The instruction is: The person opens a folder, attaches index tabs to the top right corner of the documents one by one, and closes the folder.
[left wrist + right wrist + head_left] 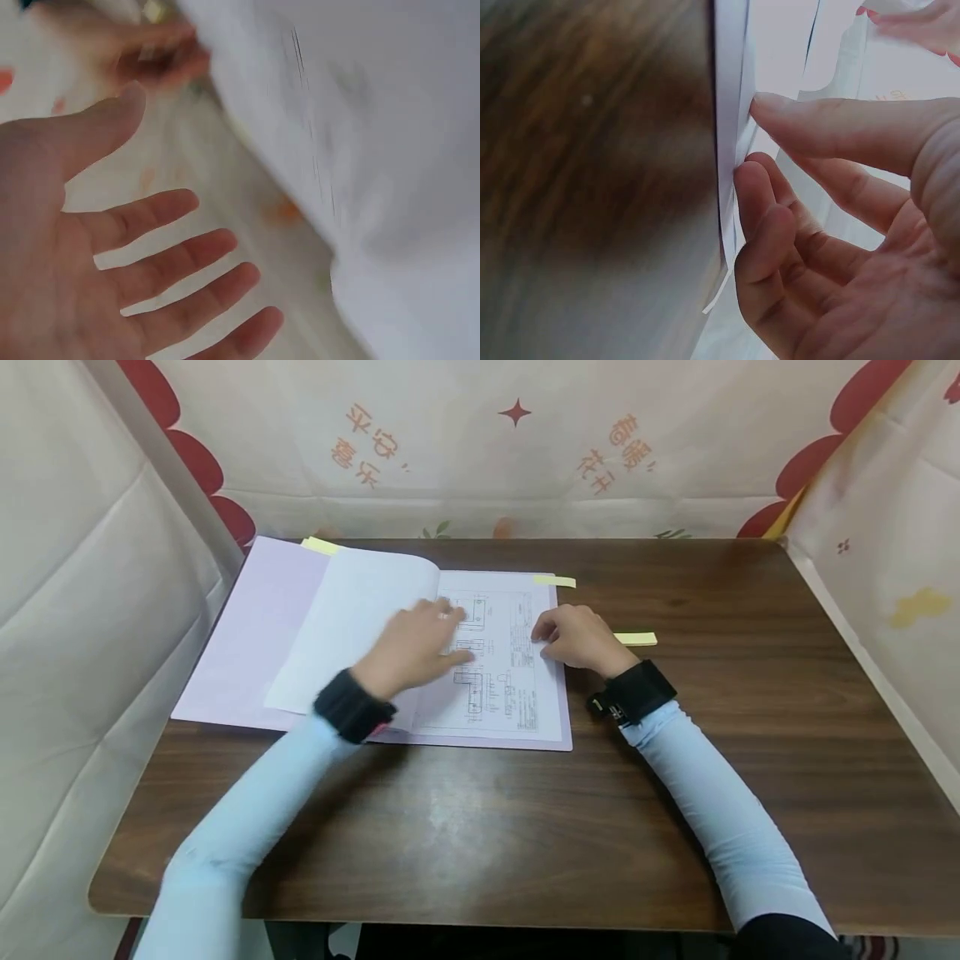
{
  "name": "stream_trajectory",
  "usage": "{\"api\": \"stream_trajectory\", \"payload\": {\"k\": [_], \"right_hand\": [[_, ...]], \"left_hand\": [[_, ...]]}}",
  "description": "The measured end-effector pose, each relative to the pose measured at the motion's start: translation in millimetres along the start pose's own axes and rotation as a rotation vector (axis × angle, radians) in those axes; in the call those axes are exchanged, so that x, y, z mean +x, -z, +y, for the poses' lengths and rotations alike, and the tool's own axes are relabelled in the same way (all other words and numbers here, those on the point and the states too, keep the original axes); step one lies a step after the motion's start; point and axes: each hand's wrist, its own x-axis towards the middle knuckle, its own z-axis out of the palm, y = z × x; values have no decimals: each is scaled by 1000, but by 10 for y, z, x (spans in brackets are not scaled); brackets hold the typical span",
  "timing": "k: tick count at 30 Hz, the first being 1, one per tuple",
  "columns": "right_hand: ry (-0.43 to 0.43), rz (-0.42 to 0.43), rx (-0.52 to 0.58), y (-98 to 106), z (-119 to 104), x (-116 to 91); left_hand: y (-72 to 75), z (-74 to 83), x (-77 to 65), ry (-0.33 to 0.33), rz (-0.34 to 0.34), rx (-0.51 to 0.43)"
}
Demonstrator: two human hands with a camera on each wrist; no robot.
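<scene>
A document folder with a pale lilac cover [277,602] lies spread on the table. Its left side has a white sheet [375,585] turned over; on the right is a page of technical drawings [502,693]. My left hand [416,647] is over the middle of the folder, palm down with fingers spread and nothing in them. In the left wrist view that hand [142,247] appears beside the white paper. At the page's right edge is my right hand [581,639], fingers bent. Its thumb [817,124] touches the paper in the right wrist view, apart from the visible fingertips.
Yellow tabs stick out from the folder at the top left [320,546] and top right [558,582]. Another yellow tab [636,639] shows beyond the right hand. The brown wooden table [480,835] meets white printed curtain cloth [480,460] at the back and sides.
</scene>
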Motion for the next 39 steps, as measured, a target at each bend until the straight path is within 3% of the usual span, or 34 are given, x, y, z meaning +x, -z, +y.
{"api": "stream_trajectory", "payload": {"k": [4,7,12,15,17,21,24,27,33,37,39], "right_hand": [[-2,-6,9,12,-23,2],[-7,-6,16,12,-16,1],[-17,-16,23,6,3,-9],[-23,-26,32,7,13,-15],[-29,-27,38,11,20,-19],[-41,-30,46,18,37,-32],[-43,-35,52,16,38,-42],[-38,-37,59,8,23,-50],[-22,-45,56,28,21,-27],[-23,-43,55,44,23,-9],[-24,-42,57,40,20,-6]], "left_hand": [[234,-583,-543,159,170,-49],[361,-1053,-969,323,229,-70],[416,-1722,-1605,572,160,-162],[366,-1977,-1886,655,91,-192],[327,-2082,-2000,667,41,-213],[247,-2164,-2071,610,-30,-280],[212,-2137,-2055,571,-14,-314],[271,-2067,-2060,573,22,-322],[627,-1813,-2042,546,122,-343],[906,-1581,-1957,452,217,-462],[1017,-1435,-1877,369,255,-540]]}}
